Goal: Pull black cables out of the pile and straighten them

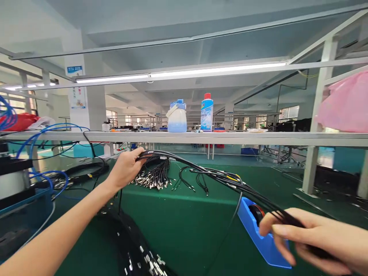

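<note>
The left hand point(126, 166) reaches out over the green table point(184, 222) and closes its fingers on one end of a black wire bundle point(218, 178). The right hand point(313, 237), low at the right edge of view, pinches the other end of the same bundle between thumb and fingers. Between the two hands the bundle stretches in a shallow line above the table, running from upper left down to lower right.

Just past the left hand, many loose wires hang from the bundle and fan down onto the table, their metal tips point(152, 180) spread in a silver cluster. A few thinner black wires point(192, 178) loop down from the middle of the span, and a spot of yellow shows among the strands there.

Under the right end of the bundle sits a blue tape dispenser point(264, 237) with a dark roll in it, touching or just beside the right hand's fingers; which, I cannot tell. Near the bottom edge, below the left forearm, lies another heap of black wires point(138, 249) with metal ends.

At the left, blue cables point(43, 134) curl over dark equipment, and more black cables point(83, 170) lie coiled on the table behind the left hand. A rail shelf point(258, 138) crosses the view above the table; on it stand a white and blue jug point(176, 119) and a spray can point(207, 113) with a red cap, near each other. A pink bag point(347, 103) hangs at the far right, and a strip light point(184, 73) runs overhead.
</note>
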Demonstrator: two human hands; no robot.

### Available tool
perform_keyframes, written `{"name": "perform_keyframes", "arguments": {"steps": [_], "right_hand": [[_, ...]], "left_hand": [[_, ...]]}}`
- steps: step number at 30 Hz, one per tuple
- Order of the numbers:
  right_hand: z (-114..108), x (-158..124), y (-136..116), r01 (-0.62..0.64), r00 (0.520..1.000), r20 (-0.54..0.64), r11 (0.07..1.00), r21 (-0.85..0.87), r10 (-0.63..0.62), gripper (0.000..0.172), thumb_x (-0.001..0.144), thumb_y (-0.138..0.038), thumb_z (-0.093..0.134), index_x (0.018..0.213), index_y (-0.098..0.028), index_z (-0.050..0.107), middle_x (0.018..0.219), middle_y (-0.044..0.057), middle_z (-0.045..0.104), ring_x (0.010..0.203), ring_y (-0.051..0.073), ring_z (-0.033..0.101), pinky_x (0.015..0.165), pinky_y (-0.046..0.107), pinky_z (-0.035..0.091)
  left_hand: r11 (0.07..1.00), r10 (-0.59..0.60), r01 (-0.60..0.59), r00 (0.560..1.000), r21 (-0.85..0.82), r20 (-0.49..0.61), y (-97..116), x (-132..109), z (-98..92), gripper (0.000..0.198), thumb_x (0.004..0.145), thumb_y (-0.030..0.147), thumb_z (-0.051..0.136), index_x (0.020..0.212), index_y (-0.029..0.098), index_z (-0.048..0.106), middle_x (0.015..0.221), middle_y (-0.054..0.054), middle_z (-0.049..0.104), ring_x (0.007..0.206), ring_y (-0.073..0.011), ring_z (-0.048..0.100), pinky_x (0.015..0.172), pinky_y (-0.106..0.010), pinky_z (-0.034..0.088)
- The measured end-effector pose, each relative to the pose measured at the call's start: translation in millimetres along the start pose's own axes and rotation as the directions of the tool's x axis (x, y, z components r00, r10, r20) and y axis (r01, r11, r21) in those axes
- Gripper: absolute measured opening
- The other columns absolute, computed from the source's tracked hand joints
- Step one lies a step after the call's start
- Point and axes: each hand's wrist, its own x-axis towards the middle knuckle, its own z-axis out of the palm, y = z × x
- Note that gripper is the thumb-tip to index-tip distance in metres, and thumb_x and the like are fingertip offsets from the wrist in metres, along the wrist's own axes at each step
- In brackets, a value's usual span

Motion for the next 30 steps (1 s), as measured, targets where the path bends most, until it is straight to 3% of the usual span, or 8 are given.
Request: {"name": "perform_keyframes", "arguments": {"steps": [4, 7, 10, 12, 16, 21, 25, 30], "right_hand": [[41.6, 13.0, 4.8, 0.071, 0.97, 0.189, 0.921, 0.383, -0.153, 0.035, 0.077, -0.045, 0.072, 0.103, -0.022, 0.069, 0.096, 0.008, 0.07, 0.049, 0.006, 0.058, 0.036, 0.013, 0.031], [53.0, 24.6, 6.1, 0.138, 0.891, 0.283, 0.806, 0.576, -0.355, 0.039, 0.08, -0.038, 0.07, 0.117, -0.025, 0.065, 0.118, 0.01, 0.065, 0.081, 0.019, 0.069, 0.057, 0.023, 0.053], [58.6, 29.3, 0.6, 0.197, 0.796, 0.303, 0.699, 0.688, -0.523, 0.04, 0.077, -0.033, 0.074, 0.116, -0.024, 0.066, 0.12, 0.009, 0.065, 0.101, 0.023, 0.064, 0.083, 0.033, 0.05], [58.5, 27.9, -3.8, 0.267, 0.765, 0.266, 0.665, 0.697, -0.586, 0.03, 0.077, -0.035, 0.074, 0.1, -0.017, 0.072, 0.1, 0.01, 0.071, 0.094, 0.02, 0.065, 0.083, 0.031, 0.047], [47.3, 19.5, -5.6, 0.376, 0.816, 0.155, 0.716, 0.588, -0.556, 0.027, 0.079, -0.039, 0.07, 0.075, -0.012, 0.069, 0.069, 0.004, 0.066, 0.068, 0.013, 0.061, 0.074, 0.027, 0.043], [30.0, 9.6, -3.6, 0.279, 0.899, 0.197, 0.857, 0.433, -0.392, 0.034, 0.073, -0.046, 0.07, 0.071, -0.013, 0.059, 0.06, 0.003, 0.062, 0.064, 0.017, 0.064, 0.067, 0.03, 0.047], [7.6, -7.1, -22.3, 0.255, 0.947, 0.177, 0.962, 0.095, -0.269, 0.03, 0.071, -0.041, 0.069, 0.08, -0.014, 0.058, 0.05, -0.007, 0.05, 0.041, 0.005, 0.042, 0.044, 0.018, 0.037], [-36.8, -37.9, -62.0, 0.316, 0.945, -0.03, 0.935, -0.161, -0.324, 0.025, 0.073, -0.037, 0.071, 0.078, -0.013, 0.066, 0.053, -0.007, 0.043, 0.041, 0.002, 0.029, 0.037, 0.015, 0.02]], "left_hand": [[0.998, 0.062, -0.06, 0.995, 0.037, -0.075, 27.6, 25.5, -11.0, 0.023, 0.076, 0.042, 0.039, 0.065, 0.023, 0.043, 0.051, 0.004, 0.044, 0.05, -0.0125, 0.035, 0.054, -0.025, 0.028], [0.989, 0.121, -0.108, 0.985, 0.102, -0.126, 46.0, 42.9, -13.4, 0.021, 0.076, 0.041, 0.037, 0.065, 0.024, 0.039, 0.05, 0.004, 0.041, 0.048, -0.0124, 0.032, 0.053, -0.025, 0.026], [0.982, 0.147, -0.13, 0.982, 0.134, -0.118, 54.4, 56.6, -13.3, 0.019, 0.076, 0.04, 0.035, 0.065, 0.025, 0.035, 0.05, 0.005, 0.036, 0.047, -0.0118, 0.028, 0.053, -0.025, 0.023], [0.979, 0.152, -0.136, 0.983, 0.155, -0.1, 52.8, 61.9, -14.1, 0.022, 0.077, 0.043, 0.034, 0.065, 0.025, 0.032, 0.052, 0.006, 0.035, 0.049, -0.0116, 0.024, 0.054, -0.024, 0.022], [0.968, 0.181, -0.175, 0.983, 0.181, -0.018, 35.3, 59.9, -15.3, 0.019, 0.075, 0.042, 0.039, 0.066, 0.025, 0.035, 0.055, 0.004, 0.039, 0.053, -0.0128, 0.03, 0.058, -0.023, 0.023], [0.953, 0.209, -0.212, 0.977, 0.216, 0.039, 0.7, 39.7, -2.1, 0.014, 0.079, 0.034, 0.042, 0.07, 0.024, 0.039, 0.058, 0.003, 0.043, 0.054, -0.0131, 0.033, 0.057, -0.022, 0.023], [0.922, 0.278, -0.274, 0.96, 0.274, 0.025, -27.6, 20.4, 11.2, 0.012, 0.085, 0.026, 0.038, 0.073, 0.025, 0.039, 0.06, 0.004, 0.042, 0.053, -0.0136, 0.032, 0.056, -0.024, 0.02], [0.868, 0.37, -0.363, 0.928, 0.339, 0.047, -43.4, 7.5, 22.1, 0.013, 0.084, 0.022, 0.037, 0.073, 0.025, 0.042, 0.062, 0.003, 0.049, 0.056, -0.0157, 0.042, 0.057, -0.025, 0.025]]}}
